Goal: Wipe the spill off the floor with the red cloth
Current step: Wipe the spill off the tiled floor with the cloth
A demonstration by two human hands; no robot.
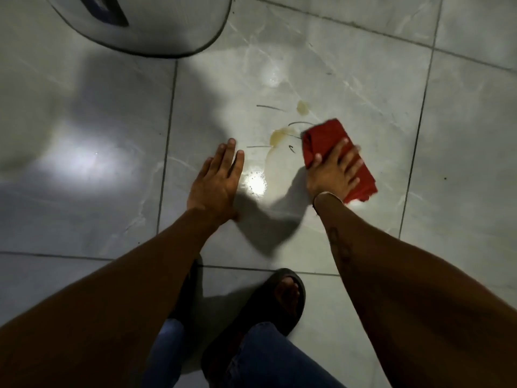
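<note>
On the grey tiled floor (349, 65), a little right of centre, the right hand (334, 172) lies flat on the red cloth (324, 135), fingers (353, 168) spread wide and pressing it down, gripping nothing. The folded cloth runs from 11 o'clock to 5 o'clock under the palm. The spill (279, 134) is a yellowish puddle just beside the cloth at its 9 o'clock edge, apparently not quite touching; a smaller blot (303, 107) sits at the cloth's 11 o'clock. Thin dark streaks (270, 107) cross the tile around both. The left hand (215, 183) rests palm-down on bare tile at 9 o'clock from the spill, fingers together and straight, holding nothing. A bright glare (256, 184) lies between the hands. At 6 o'clock, a foot in a dark sandal (282, 298) and blue trousers (268, 357) show. At 11 o'clock, well apart, stands a rounded grey object (156, 32).
</note>
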